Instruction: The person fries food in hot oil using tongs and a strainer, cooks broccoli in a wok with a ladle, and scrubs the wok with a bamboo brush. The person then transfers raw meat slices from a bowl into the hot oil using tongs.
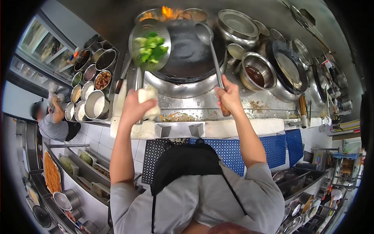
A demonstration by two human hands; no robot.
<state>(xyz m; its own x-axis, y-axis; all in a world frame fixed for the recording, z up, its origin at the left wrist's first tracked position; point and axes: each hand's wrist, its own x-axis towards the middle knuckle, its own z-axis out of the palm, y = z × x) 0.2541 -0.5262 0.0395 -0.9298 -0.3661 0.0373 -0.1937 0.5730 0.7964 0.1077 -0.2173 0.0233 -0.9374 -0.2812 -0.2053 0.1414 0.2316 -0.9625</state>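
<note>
My left hand (136, 107) is closed on the handle of a round perforated strainer (140, 35), with a white cloth (149, 97) bunched against it. Chopped green vegetables (151, 47) lie in the strainer, which is held up over the left side of a dark wok (187, 50). The wok holds no food that I can see. In my right hand (230, 95) is the wooden-ended handle of a metal ladle (203, 33); its bowl hangs over the wok's upper right part.
Flames (167, 12) rise behind the wok. Steel bowls of ingredients (103, 80) stand at the left. Right of the wok are a pot of brown liquid (255, 74) and another wok (290, 64). A person in grey (54, 124) crouches at the far left.
</note>
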